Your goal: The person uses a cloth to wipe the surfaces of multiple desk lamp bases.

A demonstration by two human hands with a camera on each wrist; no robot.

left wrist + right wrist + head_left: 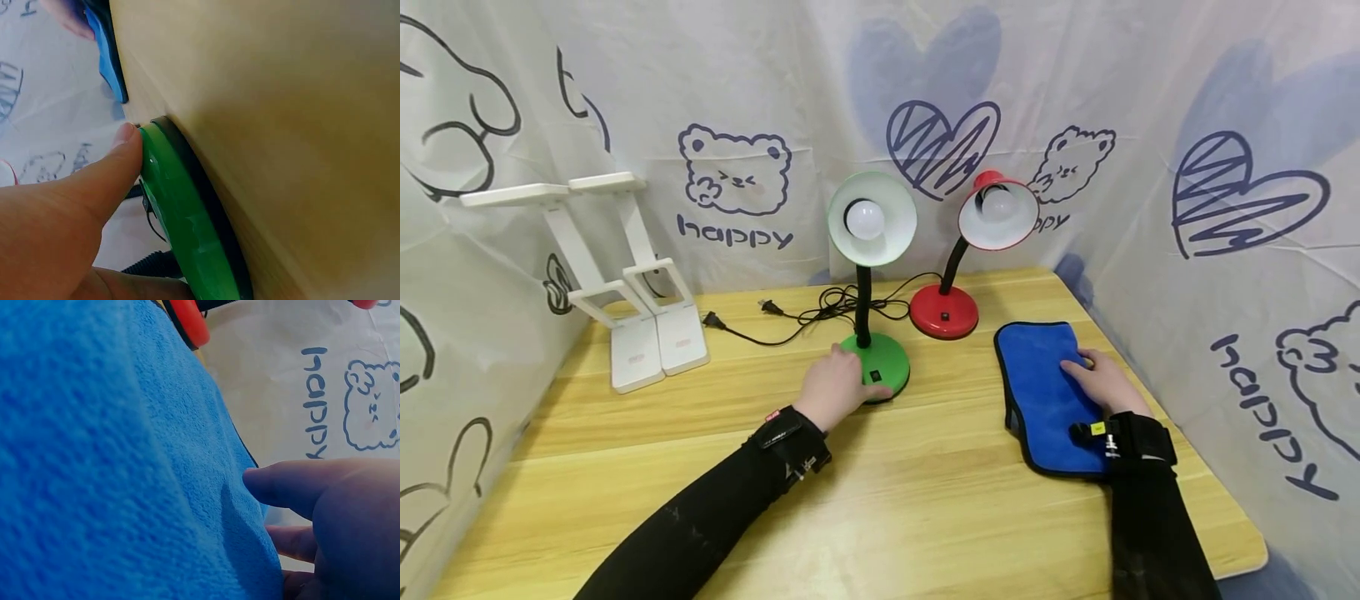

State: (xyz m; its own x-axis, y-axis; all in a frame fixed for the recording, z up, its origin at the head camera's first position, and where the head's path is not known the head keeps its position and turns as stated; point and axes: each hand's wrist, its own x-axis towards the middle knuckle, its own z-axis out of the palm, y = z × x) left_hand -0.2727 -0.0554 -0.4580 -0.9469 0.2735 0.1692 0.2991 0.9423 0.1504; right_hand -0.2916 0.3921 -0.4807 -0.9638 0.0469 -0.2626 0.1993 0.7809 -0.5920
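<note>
A green desk lamp (891, 358) stands upright mid-table, its white-lined shade and bulb facing forward. My left hand (838, 385) grips its round base, thumb on the front rim and fingers at the far left side; the left wrist view shows the thumb (122, 153) against the green base (181, 206). On the right, a folded blue cloth (1037, 392) with black edging lies flat. My right hand (1105, 383) holds its right edge, thumb on top. In the right wrist view the other fingers (294, 542) pass behind the edge of the cloth (125, 462), their tips hidden.
A red desk lamp (943, 312) stands behind the green one. Tangled black cords (835, 304) with two plugs lie left of it. Two white folding lamps (658, 342) stand side by side at the back left. Printed fabric (745, 67) encloses the wooden table (910, 517).
</note>
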